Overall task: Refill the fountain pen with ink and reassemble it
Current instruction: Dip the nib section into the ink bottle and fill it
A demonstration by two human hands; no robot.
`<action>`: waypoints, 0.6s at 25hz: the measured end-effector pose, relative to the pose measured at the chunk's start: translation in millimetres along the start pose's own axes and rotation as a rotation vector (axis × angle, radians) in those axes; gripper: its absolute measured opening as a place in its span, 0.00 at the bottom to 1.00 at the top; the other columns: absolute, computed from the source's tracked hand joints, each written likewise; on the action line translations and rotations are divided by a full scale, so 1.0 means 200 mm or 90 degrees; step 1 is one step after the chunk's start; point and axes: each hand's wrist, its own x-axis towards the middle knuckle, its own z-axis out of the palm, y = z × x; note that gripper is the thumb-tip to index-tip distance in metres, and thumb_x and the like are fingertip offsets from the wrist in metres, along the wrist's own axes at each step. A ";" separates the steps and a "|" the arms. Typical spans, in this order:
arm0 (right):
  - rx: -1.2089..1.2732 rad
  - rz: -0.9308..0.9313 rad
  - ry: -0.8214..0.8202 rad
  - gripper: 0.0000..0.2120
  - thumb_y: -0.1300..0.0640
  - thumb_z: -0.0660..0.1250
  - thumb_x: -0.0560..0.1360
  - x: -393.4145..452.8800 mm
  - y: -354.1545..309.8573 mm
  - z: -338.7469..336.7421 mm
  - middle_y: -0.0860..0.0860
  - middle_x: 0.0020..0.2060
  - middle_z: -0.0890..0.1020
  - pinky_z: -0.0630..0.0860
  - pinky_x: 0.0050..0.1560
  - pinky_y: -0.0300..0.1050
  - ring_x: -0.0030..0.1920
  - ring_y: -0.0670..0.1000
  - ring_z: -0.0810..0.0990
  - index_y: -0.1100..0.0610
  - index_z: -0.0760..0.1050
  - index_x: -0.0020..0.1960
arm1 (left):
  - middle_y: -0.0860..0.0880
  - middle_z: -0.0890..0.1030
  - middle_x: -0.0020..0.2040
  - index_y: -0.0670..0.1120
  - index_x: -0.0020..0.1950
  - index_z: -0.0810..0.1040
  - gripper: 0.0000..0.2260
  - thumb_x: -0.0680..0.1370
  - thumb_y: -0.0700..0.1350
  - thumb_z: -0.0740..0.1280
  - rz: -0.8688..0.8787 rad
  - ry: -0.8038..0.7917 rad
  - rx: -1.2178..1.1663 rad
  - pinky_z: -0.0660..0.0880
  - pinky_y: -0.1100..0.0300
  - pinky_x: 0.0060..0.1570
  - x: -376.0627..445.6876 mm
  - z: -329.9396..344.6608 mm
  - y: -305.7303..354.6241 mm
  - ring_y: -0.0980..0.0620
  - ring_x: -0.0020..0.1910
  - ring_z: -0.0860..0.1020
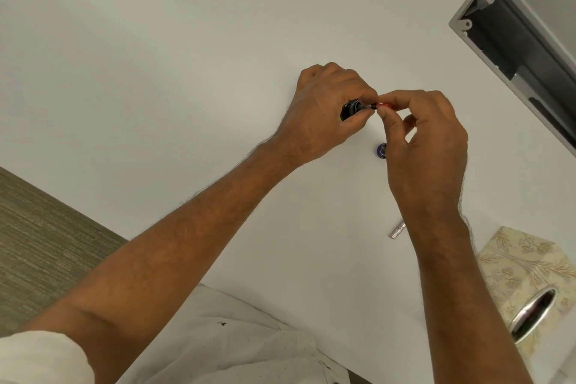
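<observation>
mid-table, left hand (327, 109) clenched on the dark ink bottle (442, 107), right hand (427, 140) pinching the red-tipped pen part (384, 105) at its mouth; a slip could spill ink.

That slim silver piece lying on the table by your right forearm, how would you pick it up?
Pinch the silver piece across its width near the end left of the right forearm, coming straight down from above. It lies flat on the white table and is narrow, so a fingertip grip on its long sides probably suits; the other end is hidden under the arm.
</observation>
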 end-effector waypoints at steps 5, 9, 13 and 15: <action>-0.032 0.035 0.018 0.10 0.47 0.66 0.83 0.02 0.00 0.02 0.45 0.47 0.77 0.78 0.47 0.51 0.40 0.48 0.75 0.53 0.77 0.53 | 0.56 0.84 0.47 0.52 0.50 0.84 0.04 0.78 0.49 0.71 0.001 0.008 0.005 0.65 0.54 0.60 0.00 0.00 0.01 0.53 0.52 0.77; -0.040 0.028 0.028 0.13 0.46 0.63 0.84 0.03 0.00 0.05 0.48 0.45 0.73 0.74 0.42 0.48 0.40 0.49 0.73 0.55 0.71 0.48 | 0.54 0.84 0.46 0.50 0.49 0.83 0.03 0.77 0.47 0.71 0.008 0.010 0.008 0.67 0.50 0.59 -0.01 0.00 0.02 0.50 0.51 0.78; -0.011 0.023 0.011 0.12 0.45 0.65 0.83 0.02 0.02 0.04 0.49 0.49 0.78 0.75 0.43 0.45 0.41 0.47 0.75 0.54 0.75 0.54 | 0.54 0.84 0.47 0.51 0.50 0.84 0.04 0.78 0.48 0.71 -0.004 0.007 0.003 0.66 0.51 0.60 -0.01 0.01 0.02 0.51 0.52 0.78; 0.007 0.001 -0.018 0.13 0.46 0.68 0.82 0.01 0.03 0.02 0.49 0.53 0.80 0.74 0.44 0.39 0.42 0.45 0.75 0.53 0.77 0.60 | 0.55 0.84 0.48 0.52 0.51 0.84 0.04 0.78 0.48 0.71 -0.007 0.006 0.004 0.65 0.52 0.61 -0.01 0.00 0.02 0.52 0.53 0.78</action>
